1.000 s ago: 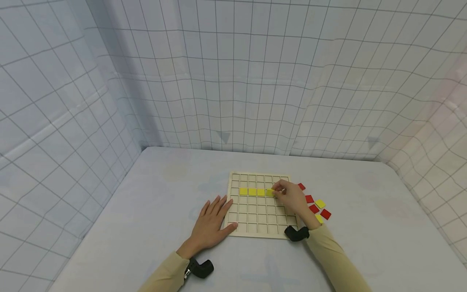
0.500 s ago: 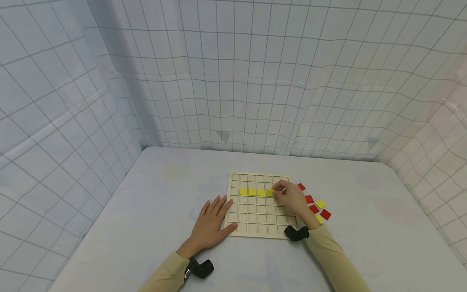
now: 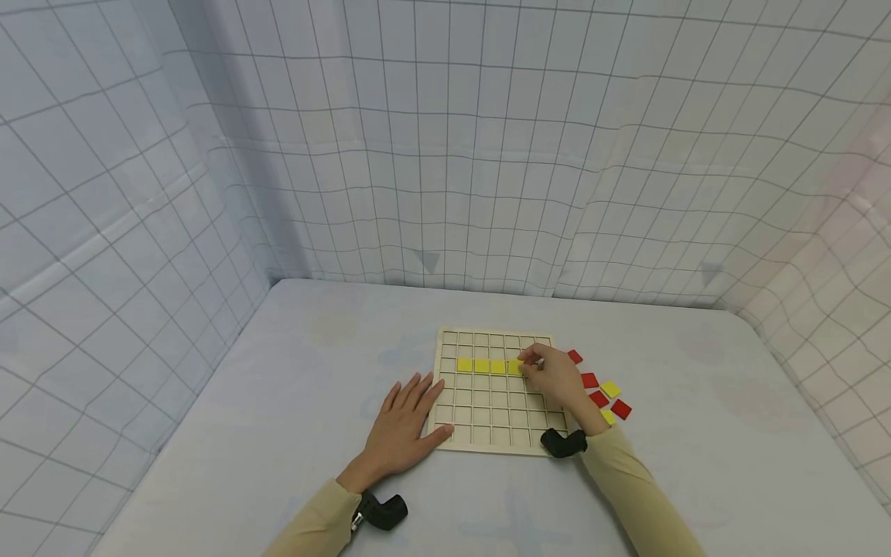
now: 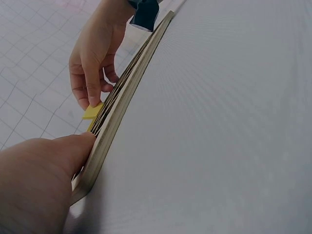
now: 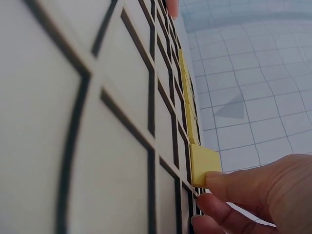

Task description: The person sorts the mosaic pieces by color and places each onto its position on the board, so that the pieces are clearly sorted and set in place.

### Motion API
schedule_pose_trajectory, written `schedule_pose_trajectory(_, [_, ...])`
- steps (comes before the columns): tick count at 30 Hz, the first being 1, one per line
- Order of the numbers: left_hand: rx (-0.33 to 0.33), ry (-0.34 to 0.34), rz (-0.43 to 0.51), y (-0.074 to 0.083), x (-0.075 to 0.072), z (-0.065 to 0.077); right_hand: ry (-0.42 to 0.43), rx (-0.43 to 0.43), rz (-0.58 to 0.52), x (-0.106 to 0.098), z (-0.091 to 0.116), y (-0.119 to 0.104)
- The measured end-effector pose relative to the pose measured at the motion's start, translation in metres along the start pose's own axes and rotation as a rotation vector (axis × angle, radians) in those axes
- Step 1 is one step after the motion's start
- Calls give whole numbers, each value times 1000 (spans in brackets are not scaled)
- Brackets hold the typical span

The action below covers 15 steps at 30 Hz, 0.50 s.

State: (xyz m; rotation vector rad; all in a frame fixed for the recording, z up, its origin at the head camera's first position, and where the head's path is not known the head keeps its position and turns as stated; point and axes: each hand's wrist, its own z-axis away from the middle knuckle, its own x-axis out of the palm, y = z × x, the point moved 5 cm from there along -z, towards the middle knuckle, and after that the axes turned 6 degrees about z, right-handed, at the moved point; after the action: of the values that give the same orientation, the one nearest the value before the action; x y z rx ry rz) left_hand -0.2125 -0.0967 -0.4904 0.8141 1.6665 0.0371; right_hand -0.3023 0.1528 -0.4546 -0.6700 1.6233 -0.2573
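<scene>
A pale wooden grid board [image 3: 501, 449] lies on the table, with three yellow square tiles [image 3: 481, 366] side by side in one of its upper rows. At the right end of that row, my right hand [image 3: 560, 381] pinches another yellow tile [image 3: 514, 367]. In the right wrist view this held tile [image 5: 204, 160] sticks up at an angle from the board, thumb on its face. The left wrist view also shows the tile [image 4: 91, 112] tilted under the fingertips. Spread flat, my left hand [image 3: 398, 433] rests with fingertips and thumb over the board's left edge.
Right of the board, several red tiles [image 3: 622, 408] and two yellow tiles [image 3: 610, 389] lie loose, partly behind the right hand and forearm. Grid-patterned white curtains [image 3: 487, 155] enclose the white table [image 3: 313, 371] at the back and sides.
The right wrist has shifted very slightly to the left, and the pinched yellow tile looks brighter. My left hand, the board and the other tiles have stayed put.
</scene>
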Motion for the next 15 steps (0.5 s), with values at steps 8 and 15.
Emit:
schedule_pose_trajectory(8, [2,2,0,-1,0,0,-18,6,10,0,-1,0])
schedule_pose_trajectory(15, [11,11,1,0,0,0,4,-9,27,1,-1,1])
